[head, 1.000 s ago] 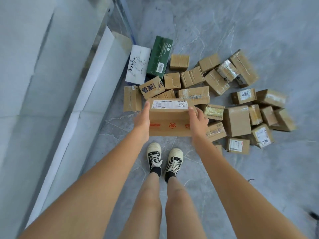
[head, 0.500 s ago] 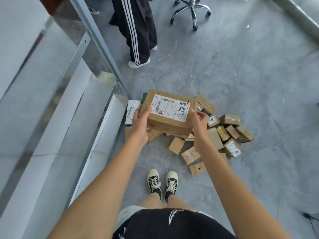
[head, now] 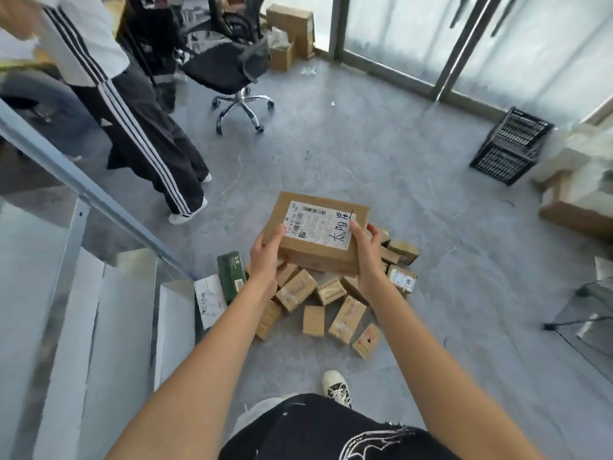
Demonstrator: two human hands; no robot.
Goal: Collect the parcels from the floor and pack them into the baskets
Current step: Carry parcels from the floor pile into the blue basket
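Note:
I hold a brown cardboard parcel point(head: 318, 230) with a white shipping label in front of me, above the floor. My left hand point(head: 265, 254) grips its left edge and my right hand point(head: 366, 254) grips its right edge. Below it, a pile of several small brown parcels point(head: 328, 300) lies on the grey floor, with a green box point(head: 231, 275) and a white parcel point(head: 209, 300) at its left. A black plastic basket point(head: 510, 146) lies on its side at the far right, well away from my hands.
A person in striped dark trousers point(head: 142, 137) stands at the left, behind a glass railing point(head: 83, 187). A black office chair point(head: 232, 71) stands at the back, with cardboard boxes point(head: 292, 31) behind it. More boxes point(head: 577, 197) and a mesh basket point(head: 590, 320) are at the right.
I have stood up and lifted the parcel higher above the pile. The view has swung up and to the right, bringing the chair, the black basket and the right-hand boxes into sight.

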